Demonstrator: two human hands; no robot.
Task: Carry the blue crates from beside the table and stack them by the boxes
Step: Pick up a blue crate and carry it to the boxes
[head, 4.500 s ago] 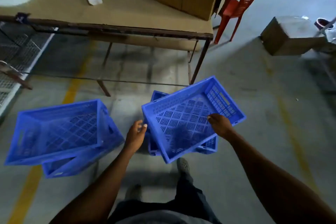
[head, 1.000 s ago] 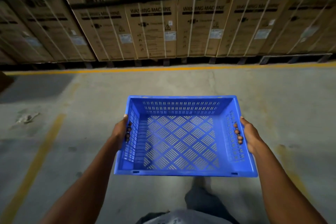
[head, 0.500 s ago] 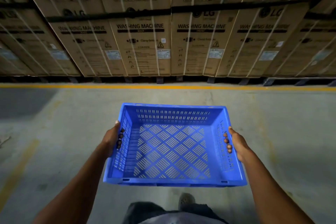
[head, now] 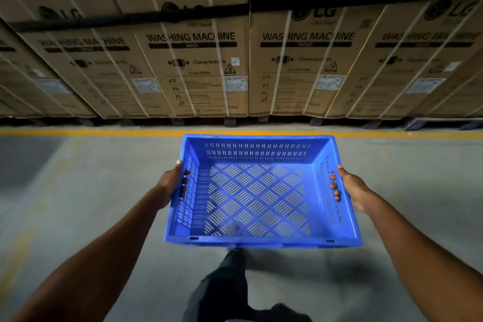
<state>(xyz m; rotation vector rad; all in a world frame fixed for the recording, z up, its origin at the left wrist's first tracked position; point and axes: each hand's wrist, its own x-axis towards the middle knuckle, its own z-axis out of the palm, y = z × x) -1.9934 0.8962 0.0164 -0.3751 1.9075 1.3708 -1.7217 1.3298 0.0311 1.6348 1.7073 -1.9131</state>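
A grey concrete floor (head: 78, 204) runs to a yellow line (head: 91, 132) painted across it. Past the line, at the far side, stands a wall of big brown boxes (head: 193, 60) marked "WASHING MACHINE", with white straps down them. Four of these marked fronts show in the row, and more boxes sit at both edges.

One blue crate (head: 261, 191) is held up in the air over the floor, in the middle, with its far rim close to the yellow line. It is empty and sits level.

Both arms reach out forward. The left hand (head: 171, 183) wraps the left wall of the crate, thumb on the rim and fingers (head: 183, 188) poked through the slots. The right hand (head: 351, 187) does the same on the right wall. Each grip is closed tight on the crate.

A dark trouser leg (head: 222, 285) steps forward under the crate.

Half a second ago the boxes looked smaller and the yellow line lay farther off. Now the boxes fill the top of the view, and the crate's far rim nearly meets the line. The hands hold the same spots.
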